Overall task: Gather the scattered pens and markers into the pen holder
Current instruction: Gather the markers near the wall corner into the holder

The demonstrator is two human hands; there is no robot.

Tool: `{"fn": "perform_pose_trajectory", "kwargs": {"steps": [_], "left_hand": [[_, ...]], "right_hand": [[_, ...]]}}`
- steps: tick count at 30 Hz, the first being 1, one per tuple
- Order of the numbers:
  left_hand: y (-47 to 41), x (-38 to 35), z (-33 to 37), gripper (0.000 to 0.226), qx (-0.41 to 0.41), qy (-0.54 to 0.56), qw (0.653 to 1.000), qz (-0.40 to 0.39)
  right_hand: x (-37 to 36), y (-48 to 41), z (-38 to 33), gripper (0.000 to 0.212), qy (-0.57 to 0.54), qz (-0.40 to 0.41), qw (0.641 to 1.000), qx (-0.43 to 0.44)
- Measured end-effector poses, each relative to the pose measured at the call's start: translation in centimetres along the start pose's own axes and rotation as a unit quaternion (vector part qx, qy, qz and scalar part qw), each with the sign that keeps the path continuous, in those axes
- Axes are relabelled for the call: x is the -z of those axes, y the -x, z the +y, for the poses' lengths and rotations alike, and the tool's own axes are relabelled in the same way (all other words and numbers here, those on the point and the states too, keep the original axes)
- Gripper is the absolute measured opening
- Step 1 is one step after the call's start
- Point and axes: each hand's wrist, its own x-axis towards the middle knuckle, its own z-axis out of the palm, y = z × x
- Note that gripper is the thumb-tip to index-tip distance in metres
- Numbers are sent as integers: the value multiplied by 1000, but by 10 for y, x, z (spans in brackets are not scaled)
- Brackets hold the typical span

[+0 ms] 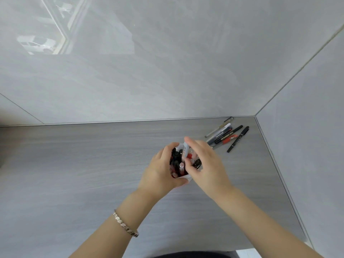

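Observation:
A white pen holder (183,177) stands on the grey table, filled with several black, red and pink pens (176,162). My left hand (161,170) wraps around the holder's left side and front. My right hand (206,161) hovers over its top, fingers pinching a white pen (186,148) that stands among the others. To the right, near the table's far corner, several loose pens and markers (226,135) lie in a bunch, among them a black marker (238,139) and a red pen (228,139).
The grey wood-grain table (93,164) meets glossy grey walls behind and on the right (307,127). A metal bracelet (125,224) sits on my left wrist. The table's right edge runs diagonally toward me.

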Motion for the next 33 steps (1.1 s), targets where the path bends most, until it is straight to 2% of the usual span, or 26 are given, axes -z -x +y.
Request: {"fn": "perform_pose_trajectory", "kwargs": {"steps": [3,6,8,10,14,18,25,27,29,31,33], "left_hand": [[0,-1,-1,93,-6,0,1000,8],[-2,-3,-3,86,-21,7,999,28],[-2,-2,-2,87,-14,9,1000,20],[-1,-1,-1,90,-9,4,1000,8],[-1,0,-1,90,-7,-1,1000,3],[-1,0,0,92,-2,-7,1000,-1],[0,2,3,87,-11,-6,1000,-5],[-1,2,3,88,-11,-3,1000,-3],[-1,3,4,88,-5,-3,1000,-3],[-1,3,5,88,2,-14,1000,-9],[-1,3,7,87,5,-13,1000,-9]], "right_hand": [[-2,-6,1,53,33,-8,999,36],[-5,-7,3,39,54,-3,997,47],[-4,0,8,26,45,11,997,65],[-3,13,13,22,27,24,997,72],[-8,25,10,28,14,41,999,21],[-16,16,15,38,74,38,996,20],[-9,28,14,60,178,-104,978,22],[-4,15,9,70,153,-151,976,20],[4,-4,10,70,28,-162,985,-47],[13,-22,29,50,-50,-60,987,-141],[22,-38,67,30,-34,59,962,-263]]}}
